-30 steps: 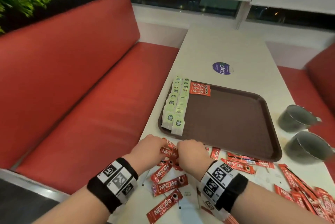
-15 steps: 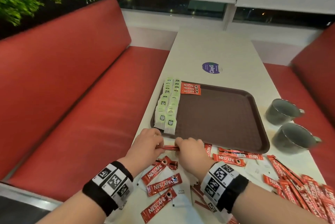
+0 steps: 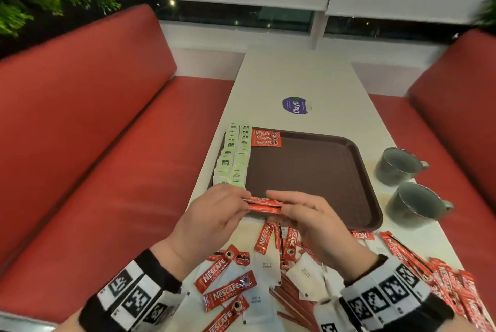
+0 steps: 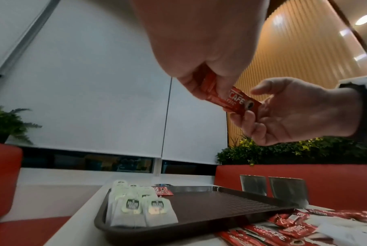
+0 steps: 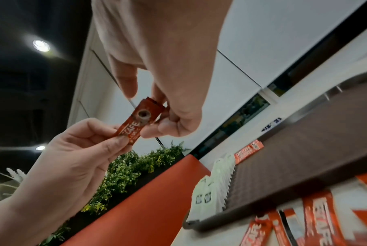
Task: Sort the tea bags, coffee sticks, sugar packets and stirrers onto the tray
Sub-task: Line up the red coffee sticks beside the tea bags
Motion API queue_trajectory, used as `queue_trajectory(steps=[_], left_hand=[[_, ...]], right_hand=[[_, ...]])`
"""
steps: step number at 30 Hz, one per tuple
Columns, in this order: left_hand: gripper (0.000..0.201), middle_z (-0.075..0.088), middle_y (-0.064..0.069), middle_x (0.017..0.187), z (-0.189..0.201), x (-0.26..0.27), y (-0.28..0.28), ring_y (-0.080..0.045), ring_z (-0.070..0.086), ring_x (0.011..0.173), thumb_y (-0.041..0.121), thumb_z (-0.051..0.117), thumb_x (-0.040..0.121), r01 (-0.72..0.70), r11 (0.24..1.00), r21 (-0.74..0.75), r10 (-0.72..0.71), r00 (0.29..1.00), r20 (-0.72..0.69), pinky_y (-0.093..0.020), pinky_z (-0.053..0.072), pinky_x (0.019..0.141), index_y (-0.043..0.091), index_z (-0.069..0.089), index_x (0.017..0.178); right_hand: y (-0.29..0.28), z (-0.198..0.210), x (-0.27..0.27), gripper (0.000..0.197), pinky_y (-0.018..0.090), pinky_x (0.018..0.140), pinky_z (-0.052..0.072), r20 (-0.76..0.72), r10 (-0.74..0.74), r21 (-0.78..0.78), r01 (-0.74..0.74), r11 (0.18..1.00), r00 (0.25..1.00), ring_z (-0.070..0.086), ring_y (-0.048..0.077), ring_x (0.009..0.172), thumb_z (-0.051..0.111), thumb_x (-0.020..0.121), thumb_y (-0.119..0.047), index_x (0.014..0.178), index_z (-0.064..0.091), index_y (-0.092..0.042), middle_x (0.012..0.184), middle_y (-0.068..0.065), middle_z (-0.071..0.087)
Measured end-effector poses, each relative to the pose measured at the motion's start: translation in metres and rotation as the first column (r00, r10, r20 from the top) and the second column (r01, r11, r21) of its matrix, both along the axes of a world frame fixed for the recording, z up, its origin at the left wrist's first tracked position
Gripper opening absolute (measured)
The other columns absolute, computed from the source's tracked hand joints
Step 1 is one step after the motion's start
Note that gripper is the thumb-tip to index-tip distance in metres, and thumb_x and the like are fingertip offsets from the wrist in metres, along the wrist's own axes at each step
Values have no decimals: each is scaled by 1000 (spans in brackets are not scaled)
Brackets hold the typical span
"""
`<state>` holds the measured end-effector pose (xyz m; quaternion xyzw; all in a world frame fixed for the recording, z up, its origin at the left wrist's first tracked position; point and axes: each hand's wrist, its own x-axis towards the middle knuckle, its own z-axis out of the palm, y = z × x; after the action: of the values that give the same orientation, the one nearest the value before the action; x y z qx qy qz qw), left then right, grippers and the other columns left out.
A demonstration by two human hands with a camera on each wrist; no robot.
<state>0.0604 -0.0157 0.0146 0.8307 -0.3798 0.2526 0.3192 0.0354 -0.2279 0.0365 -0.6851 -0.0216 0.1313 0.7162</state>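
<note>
Left hand [image 3: 212, 220] and right hand [image 3: 308, 220] each pinched an end of the Nescafé coffee sticks [image 3: 264, 205] above the brown tray's [image 3: 316, 170] near edge

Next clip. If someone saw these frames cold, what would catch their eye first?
Most likely the two hands meeting above the tray's near edge: the left hand and right hand each pinch an end of a small bunch of red coffee sticks. Next, the brown tray, mostly bare, with two rows of tea bags along its left side and three coffee sticks at its far left. Loose red sticks and white sugar packets litter the table nearest the person.
</note>
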Motion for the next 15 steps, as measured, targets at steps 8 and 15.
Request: queue_trajectory(steps=[8, 15], left_hand=[[13, 60, -11, 107, 0, 6, -4, -23, 59, 100, 14, 48, 98, 130, 990, 47, -137, 968, 210, -29, 48, 95, 5, 56, 95], [6, 67, -3, 104, -16, 15, -2, -10, 59, 97, 26, 55, 91, -30, 999, -29, 27, 996, -87, -17, 46, 92, 20, 58, 89]], right_hand=[[-1, 4, -4, 7, 17, 57, 47, -32, -136, -151, 130, 980, 990, 64, 12, 64, 67, 86, -7, 92, 69, -8, 74, 12, 70], [-16, 1, 18, 7, 17, 57, 48, -35, -196, -276, 179, 944, 980, 62, 9, 61, 70, 83, -5, 77, 67, -8, 65, 1, 66]])
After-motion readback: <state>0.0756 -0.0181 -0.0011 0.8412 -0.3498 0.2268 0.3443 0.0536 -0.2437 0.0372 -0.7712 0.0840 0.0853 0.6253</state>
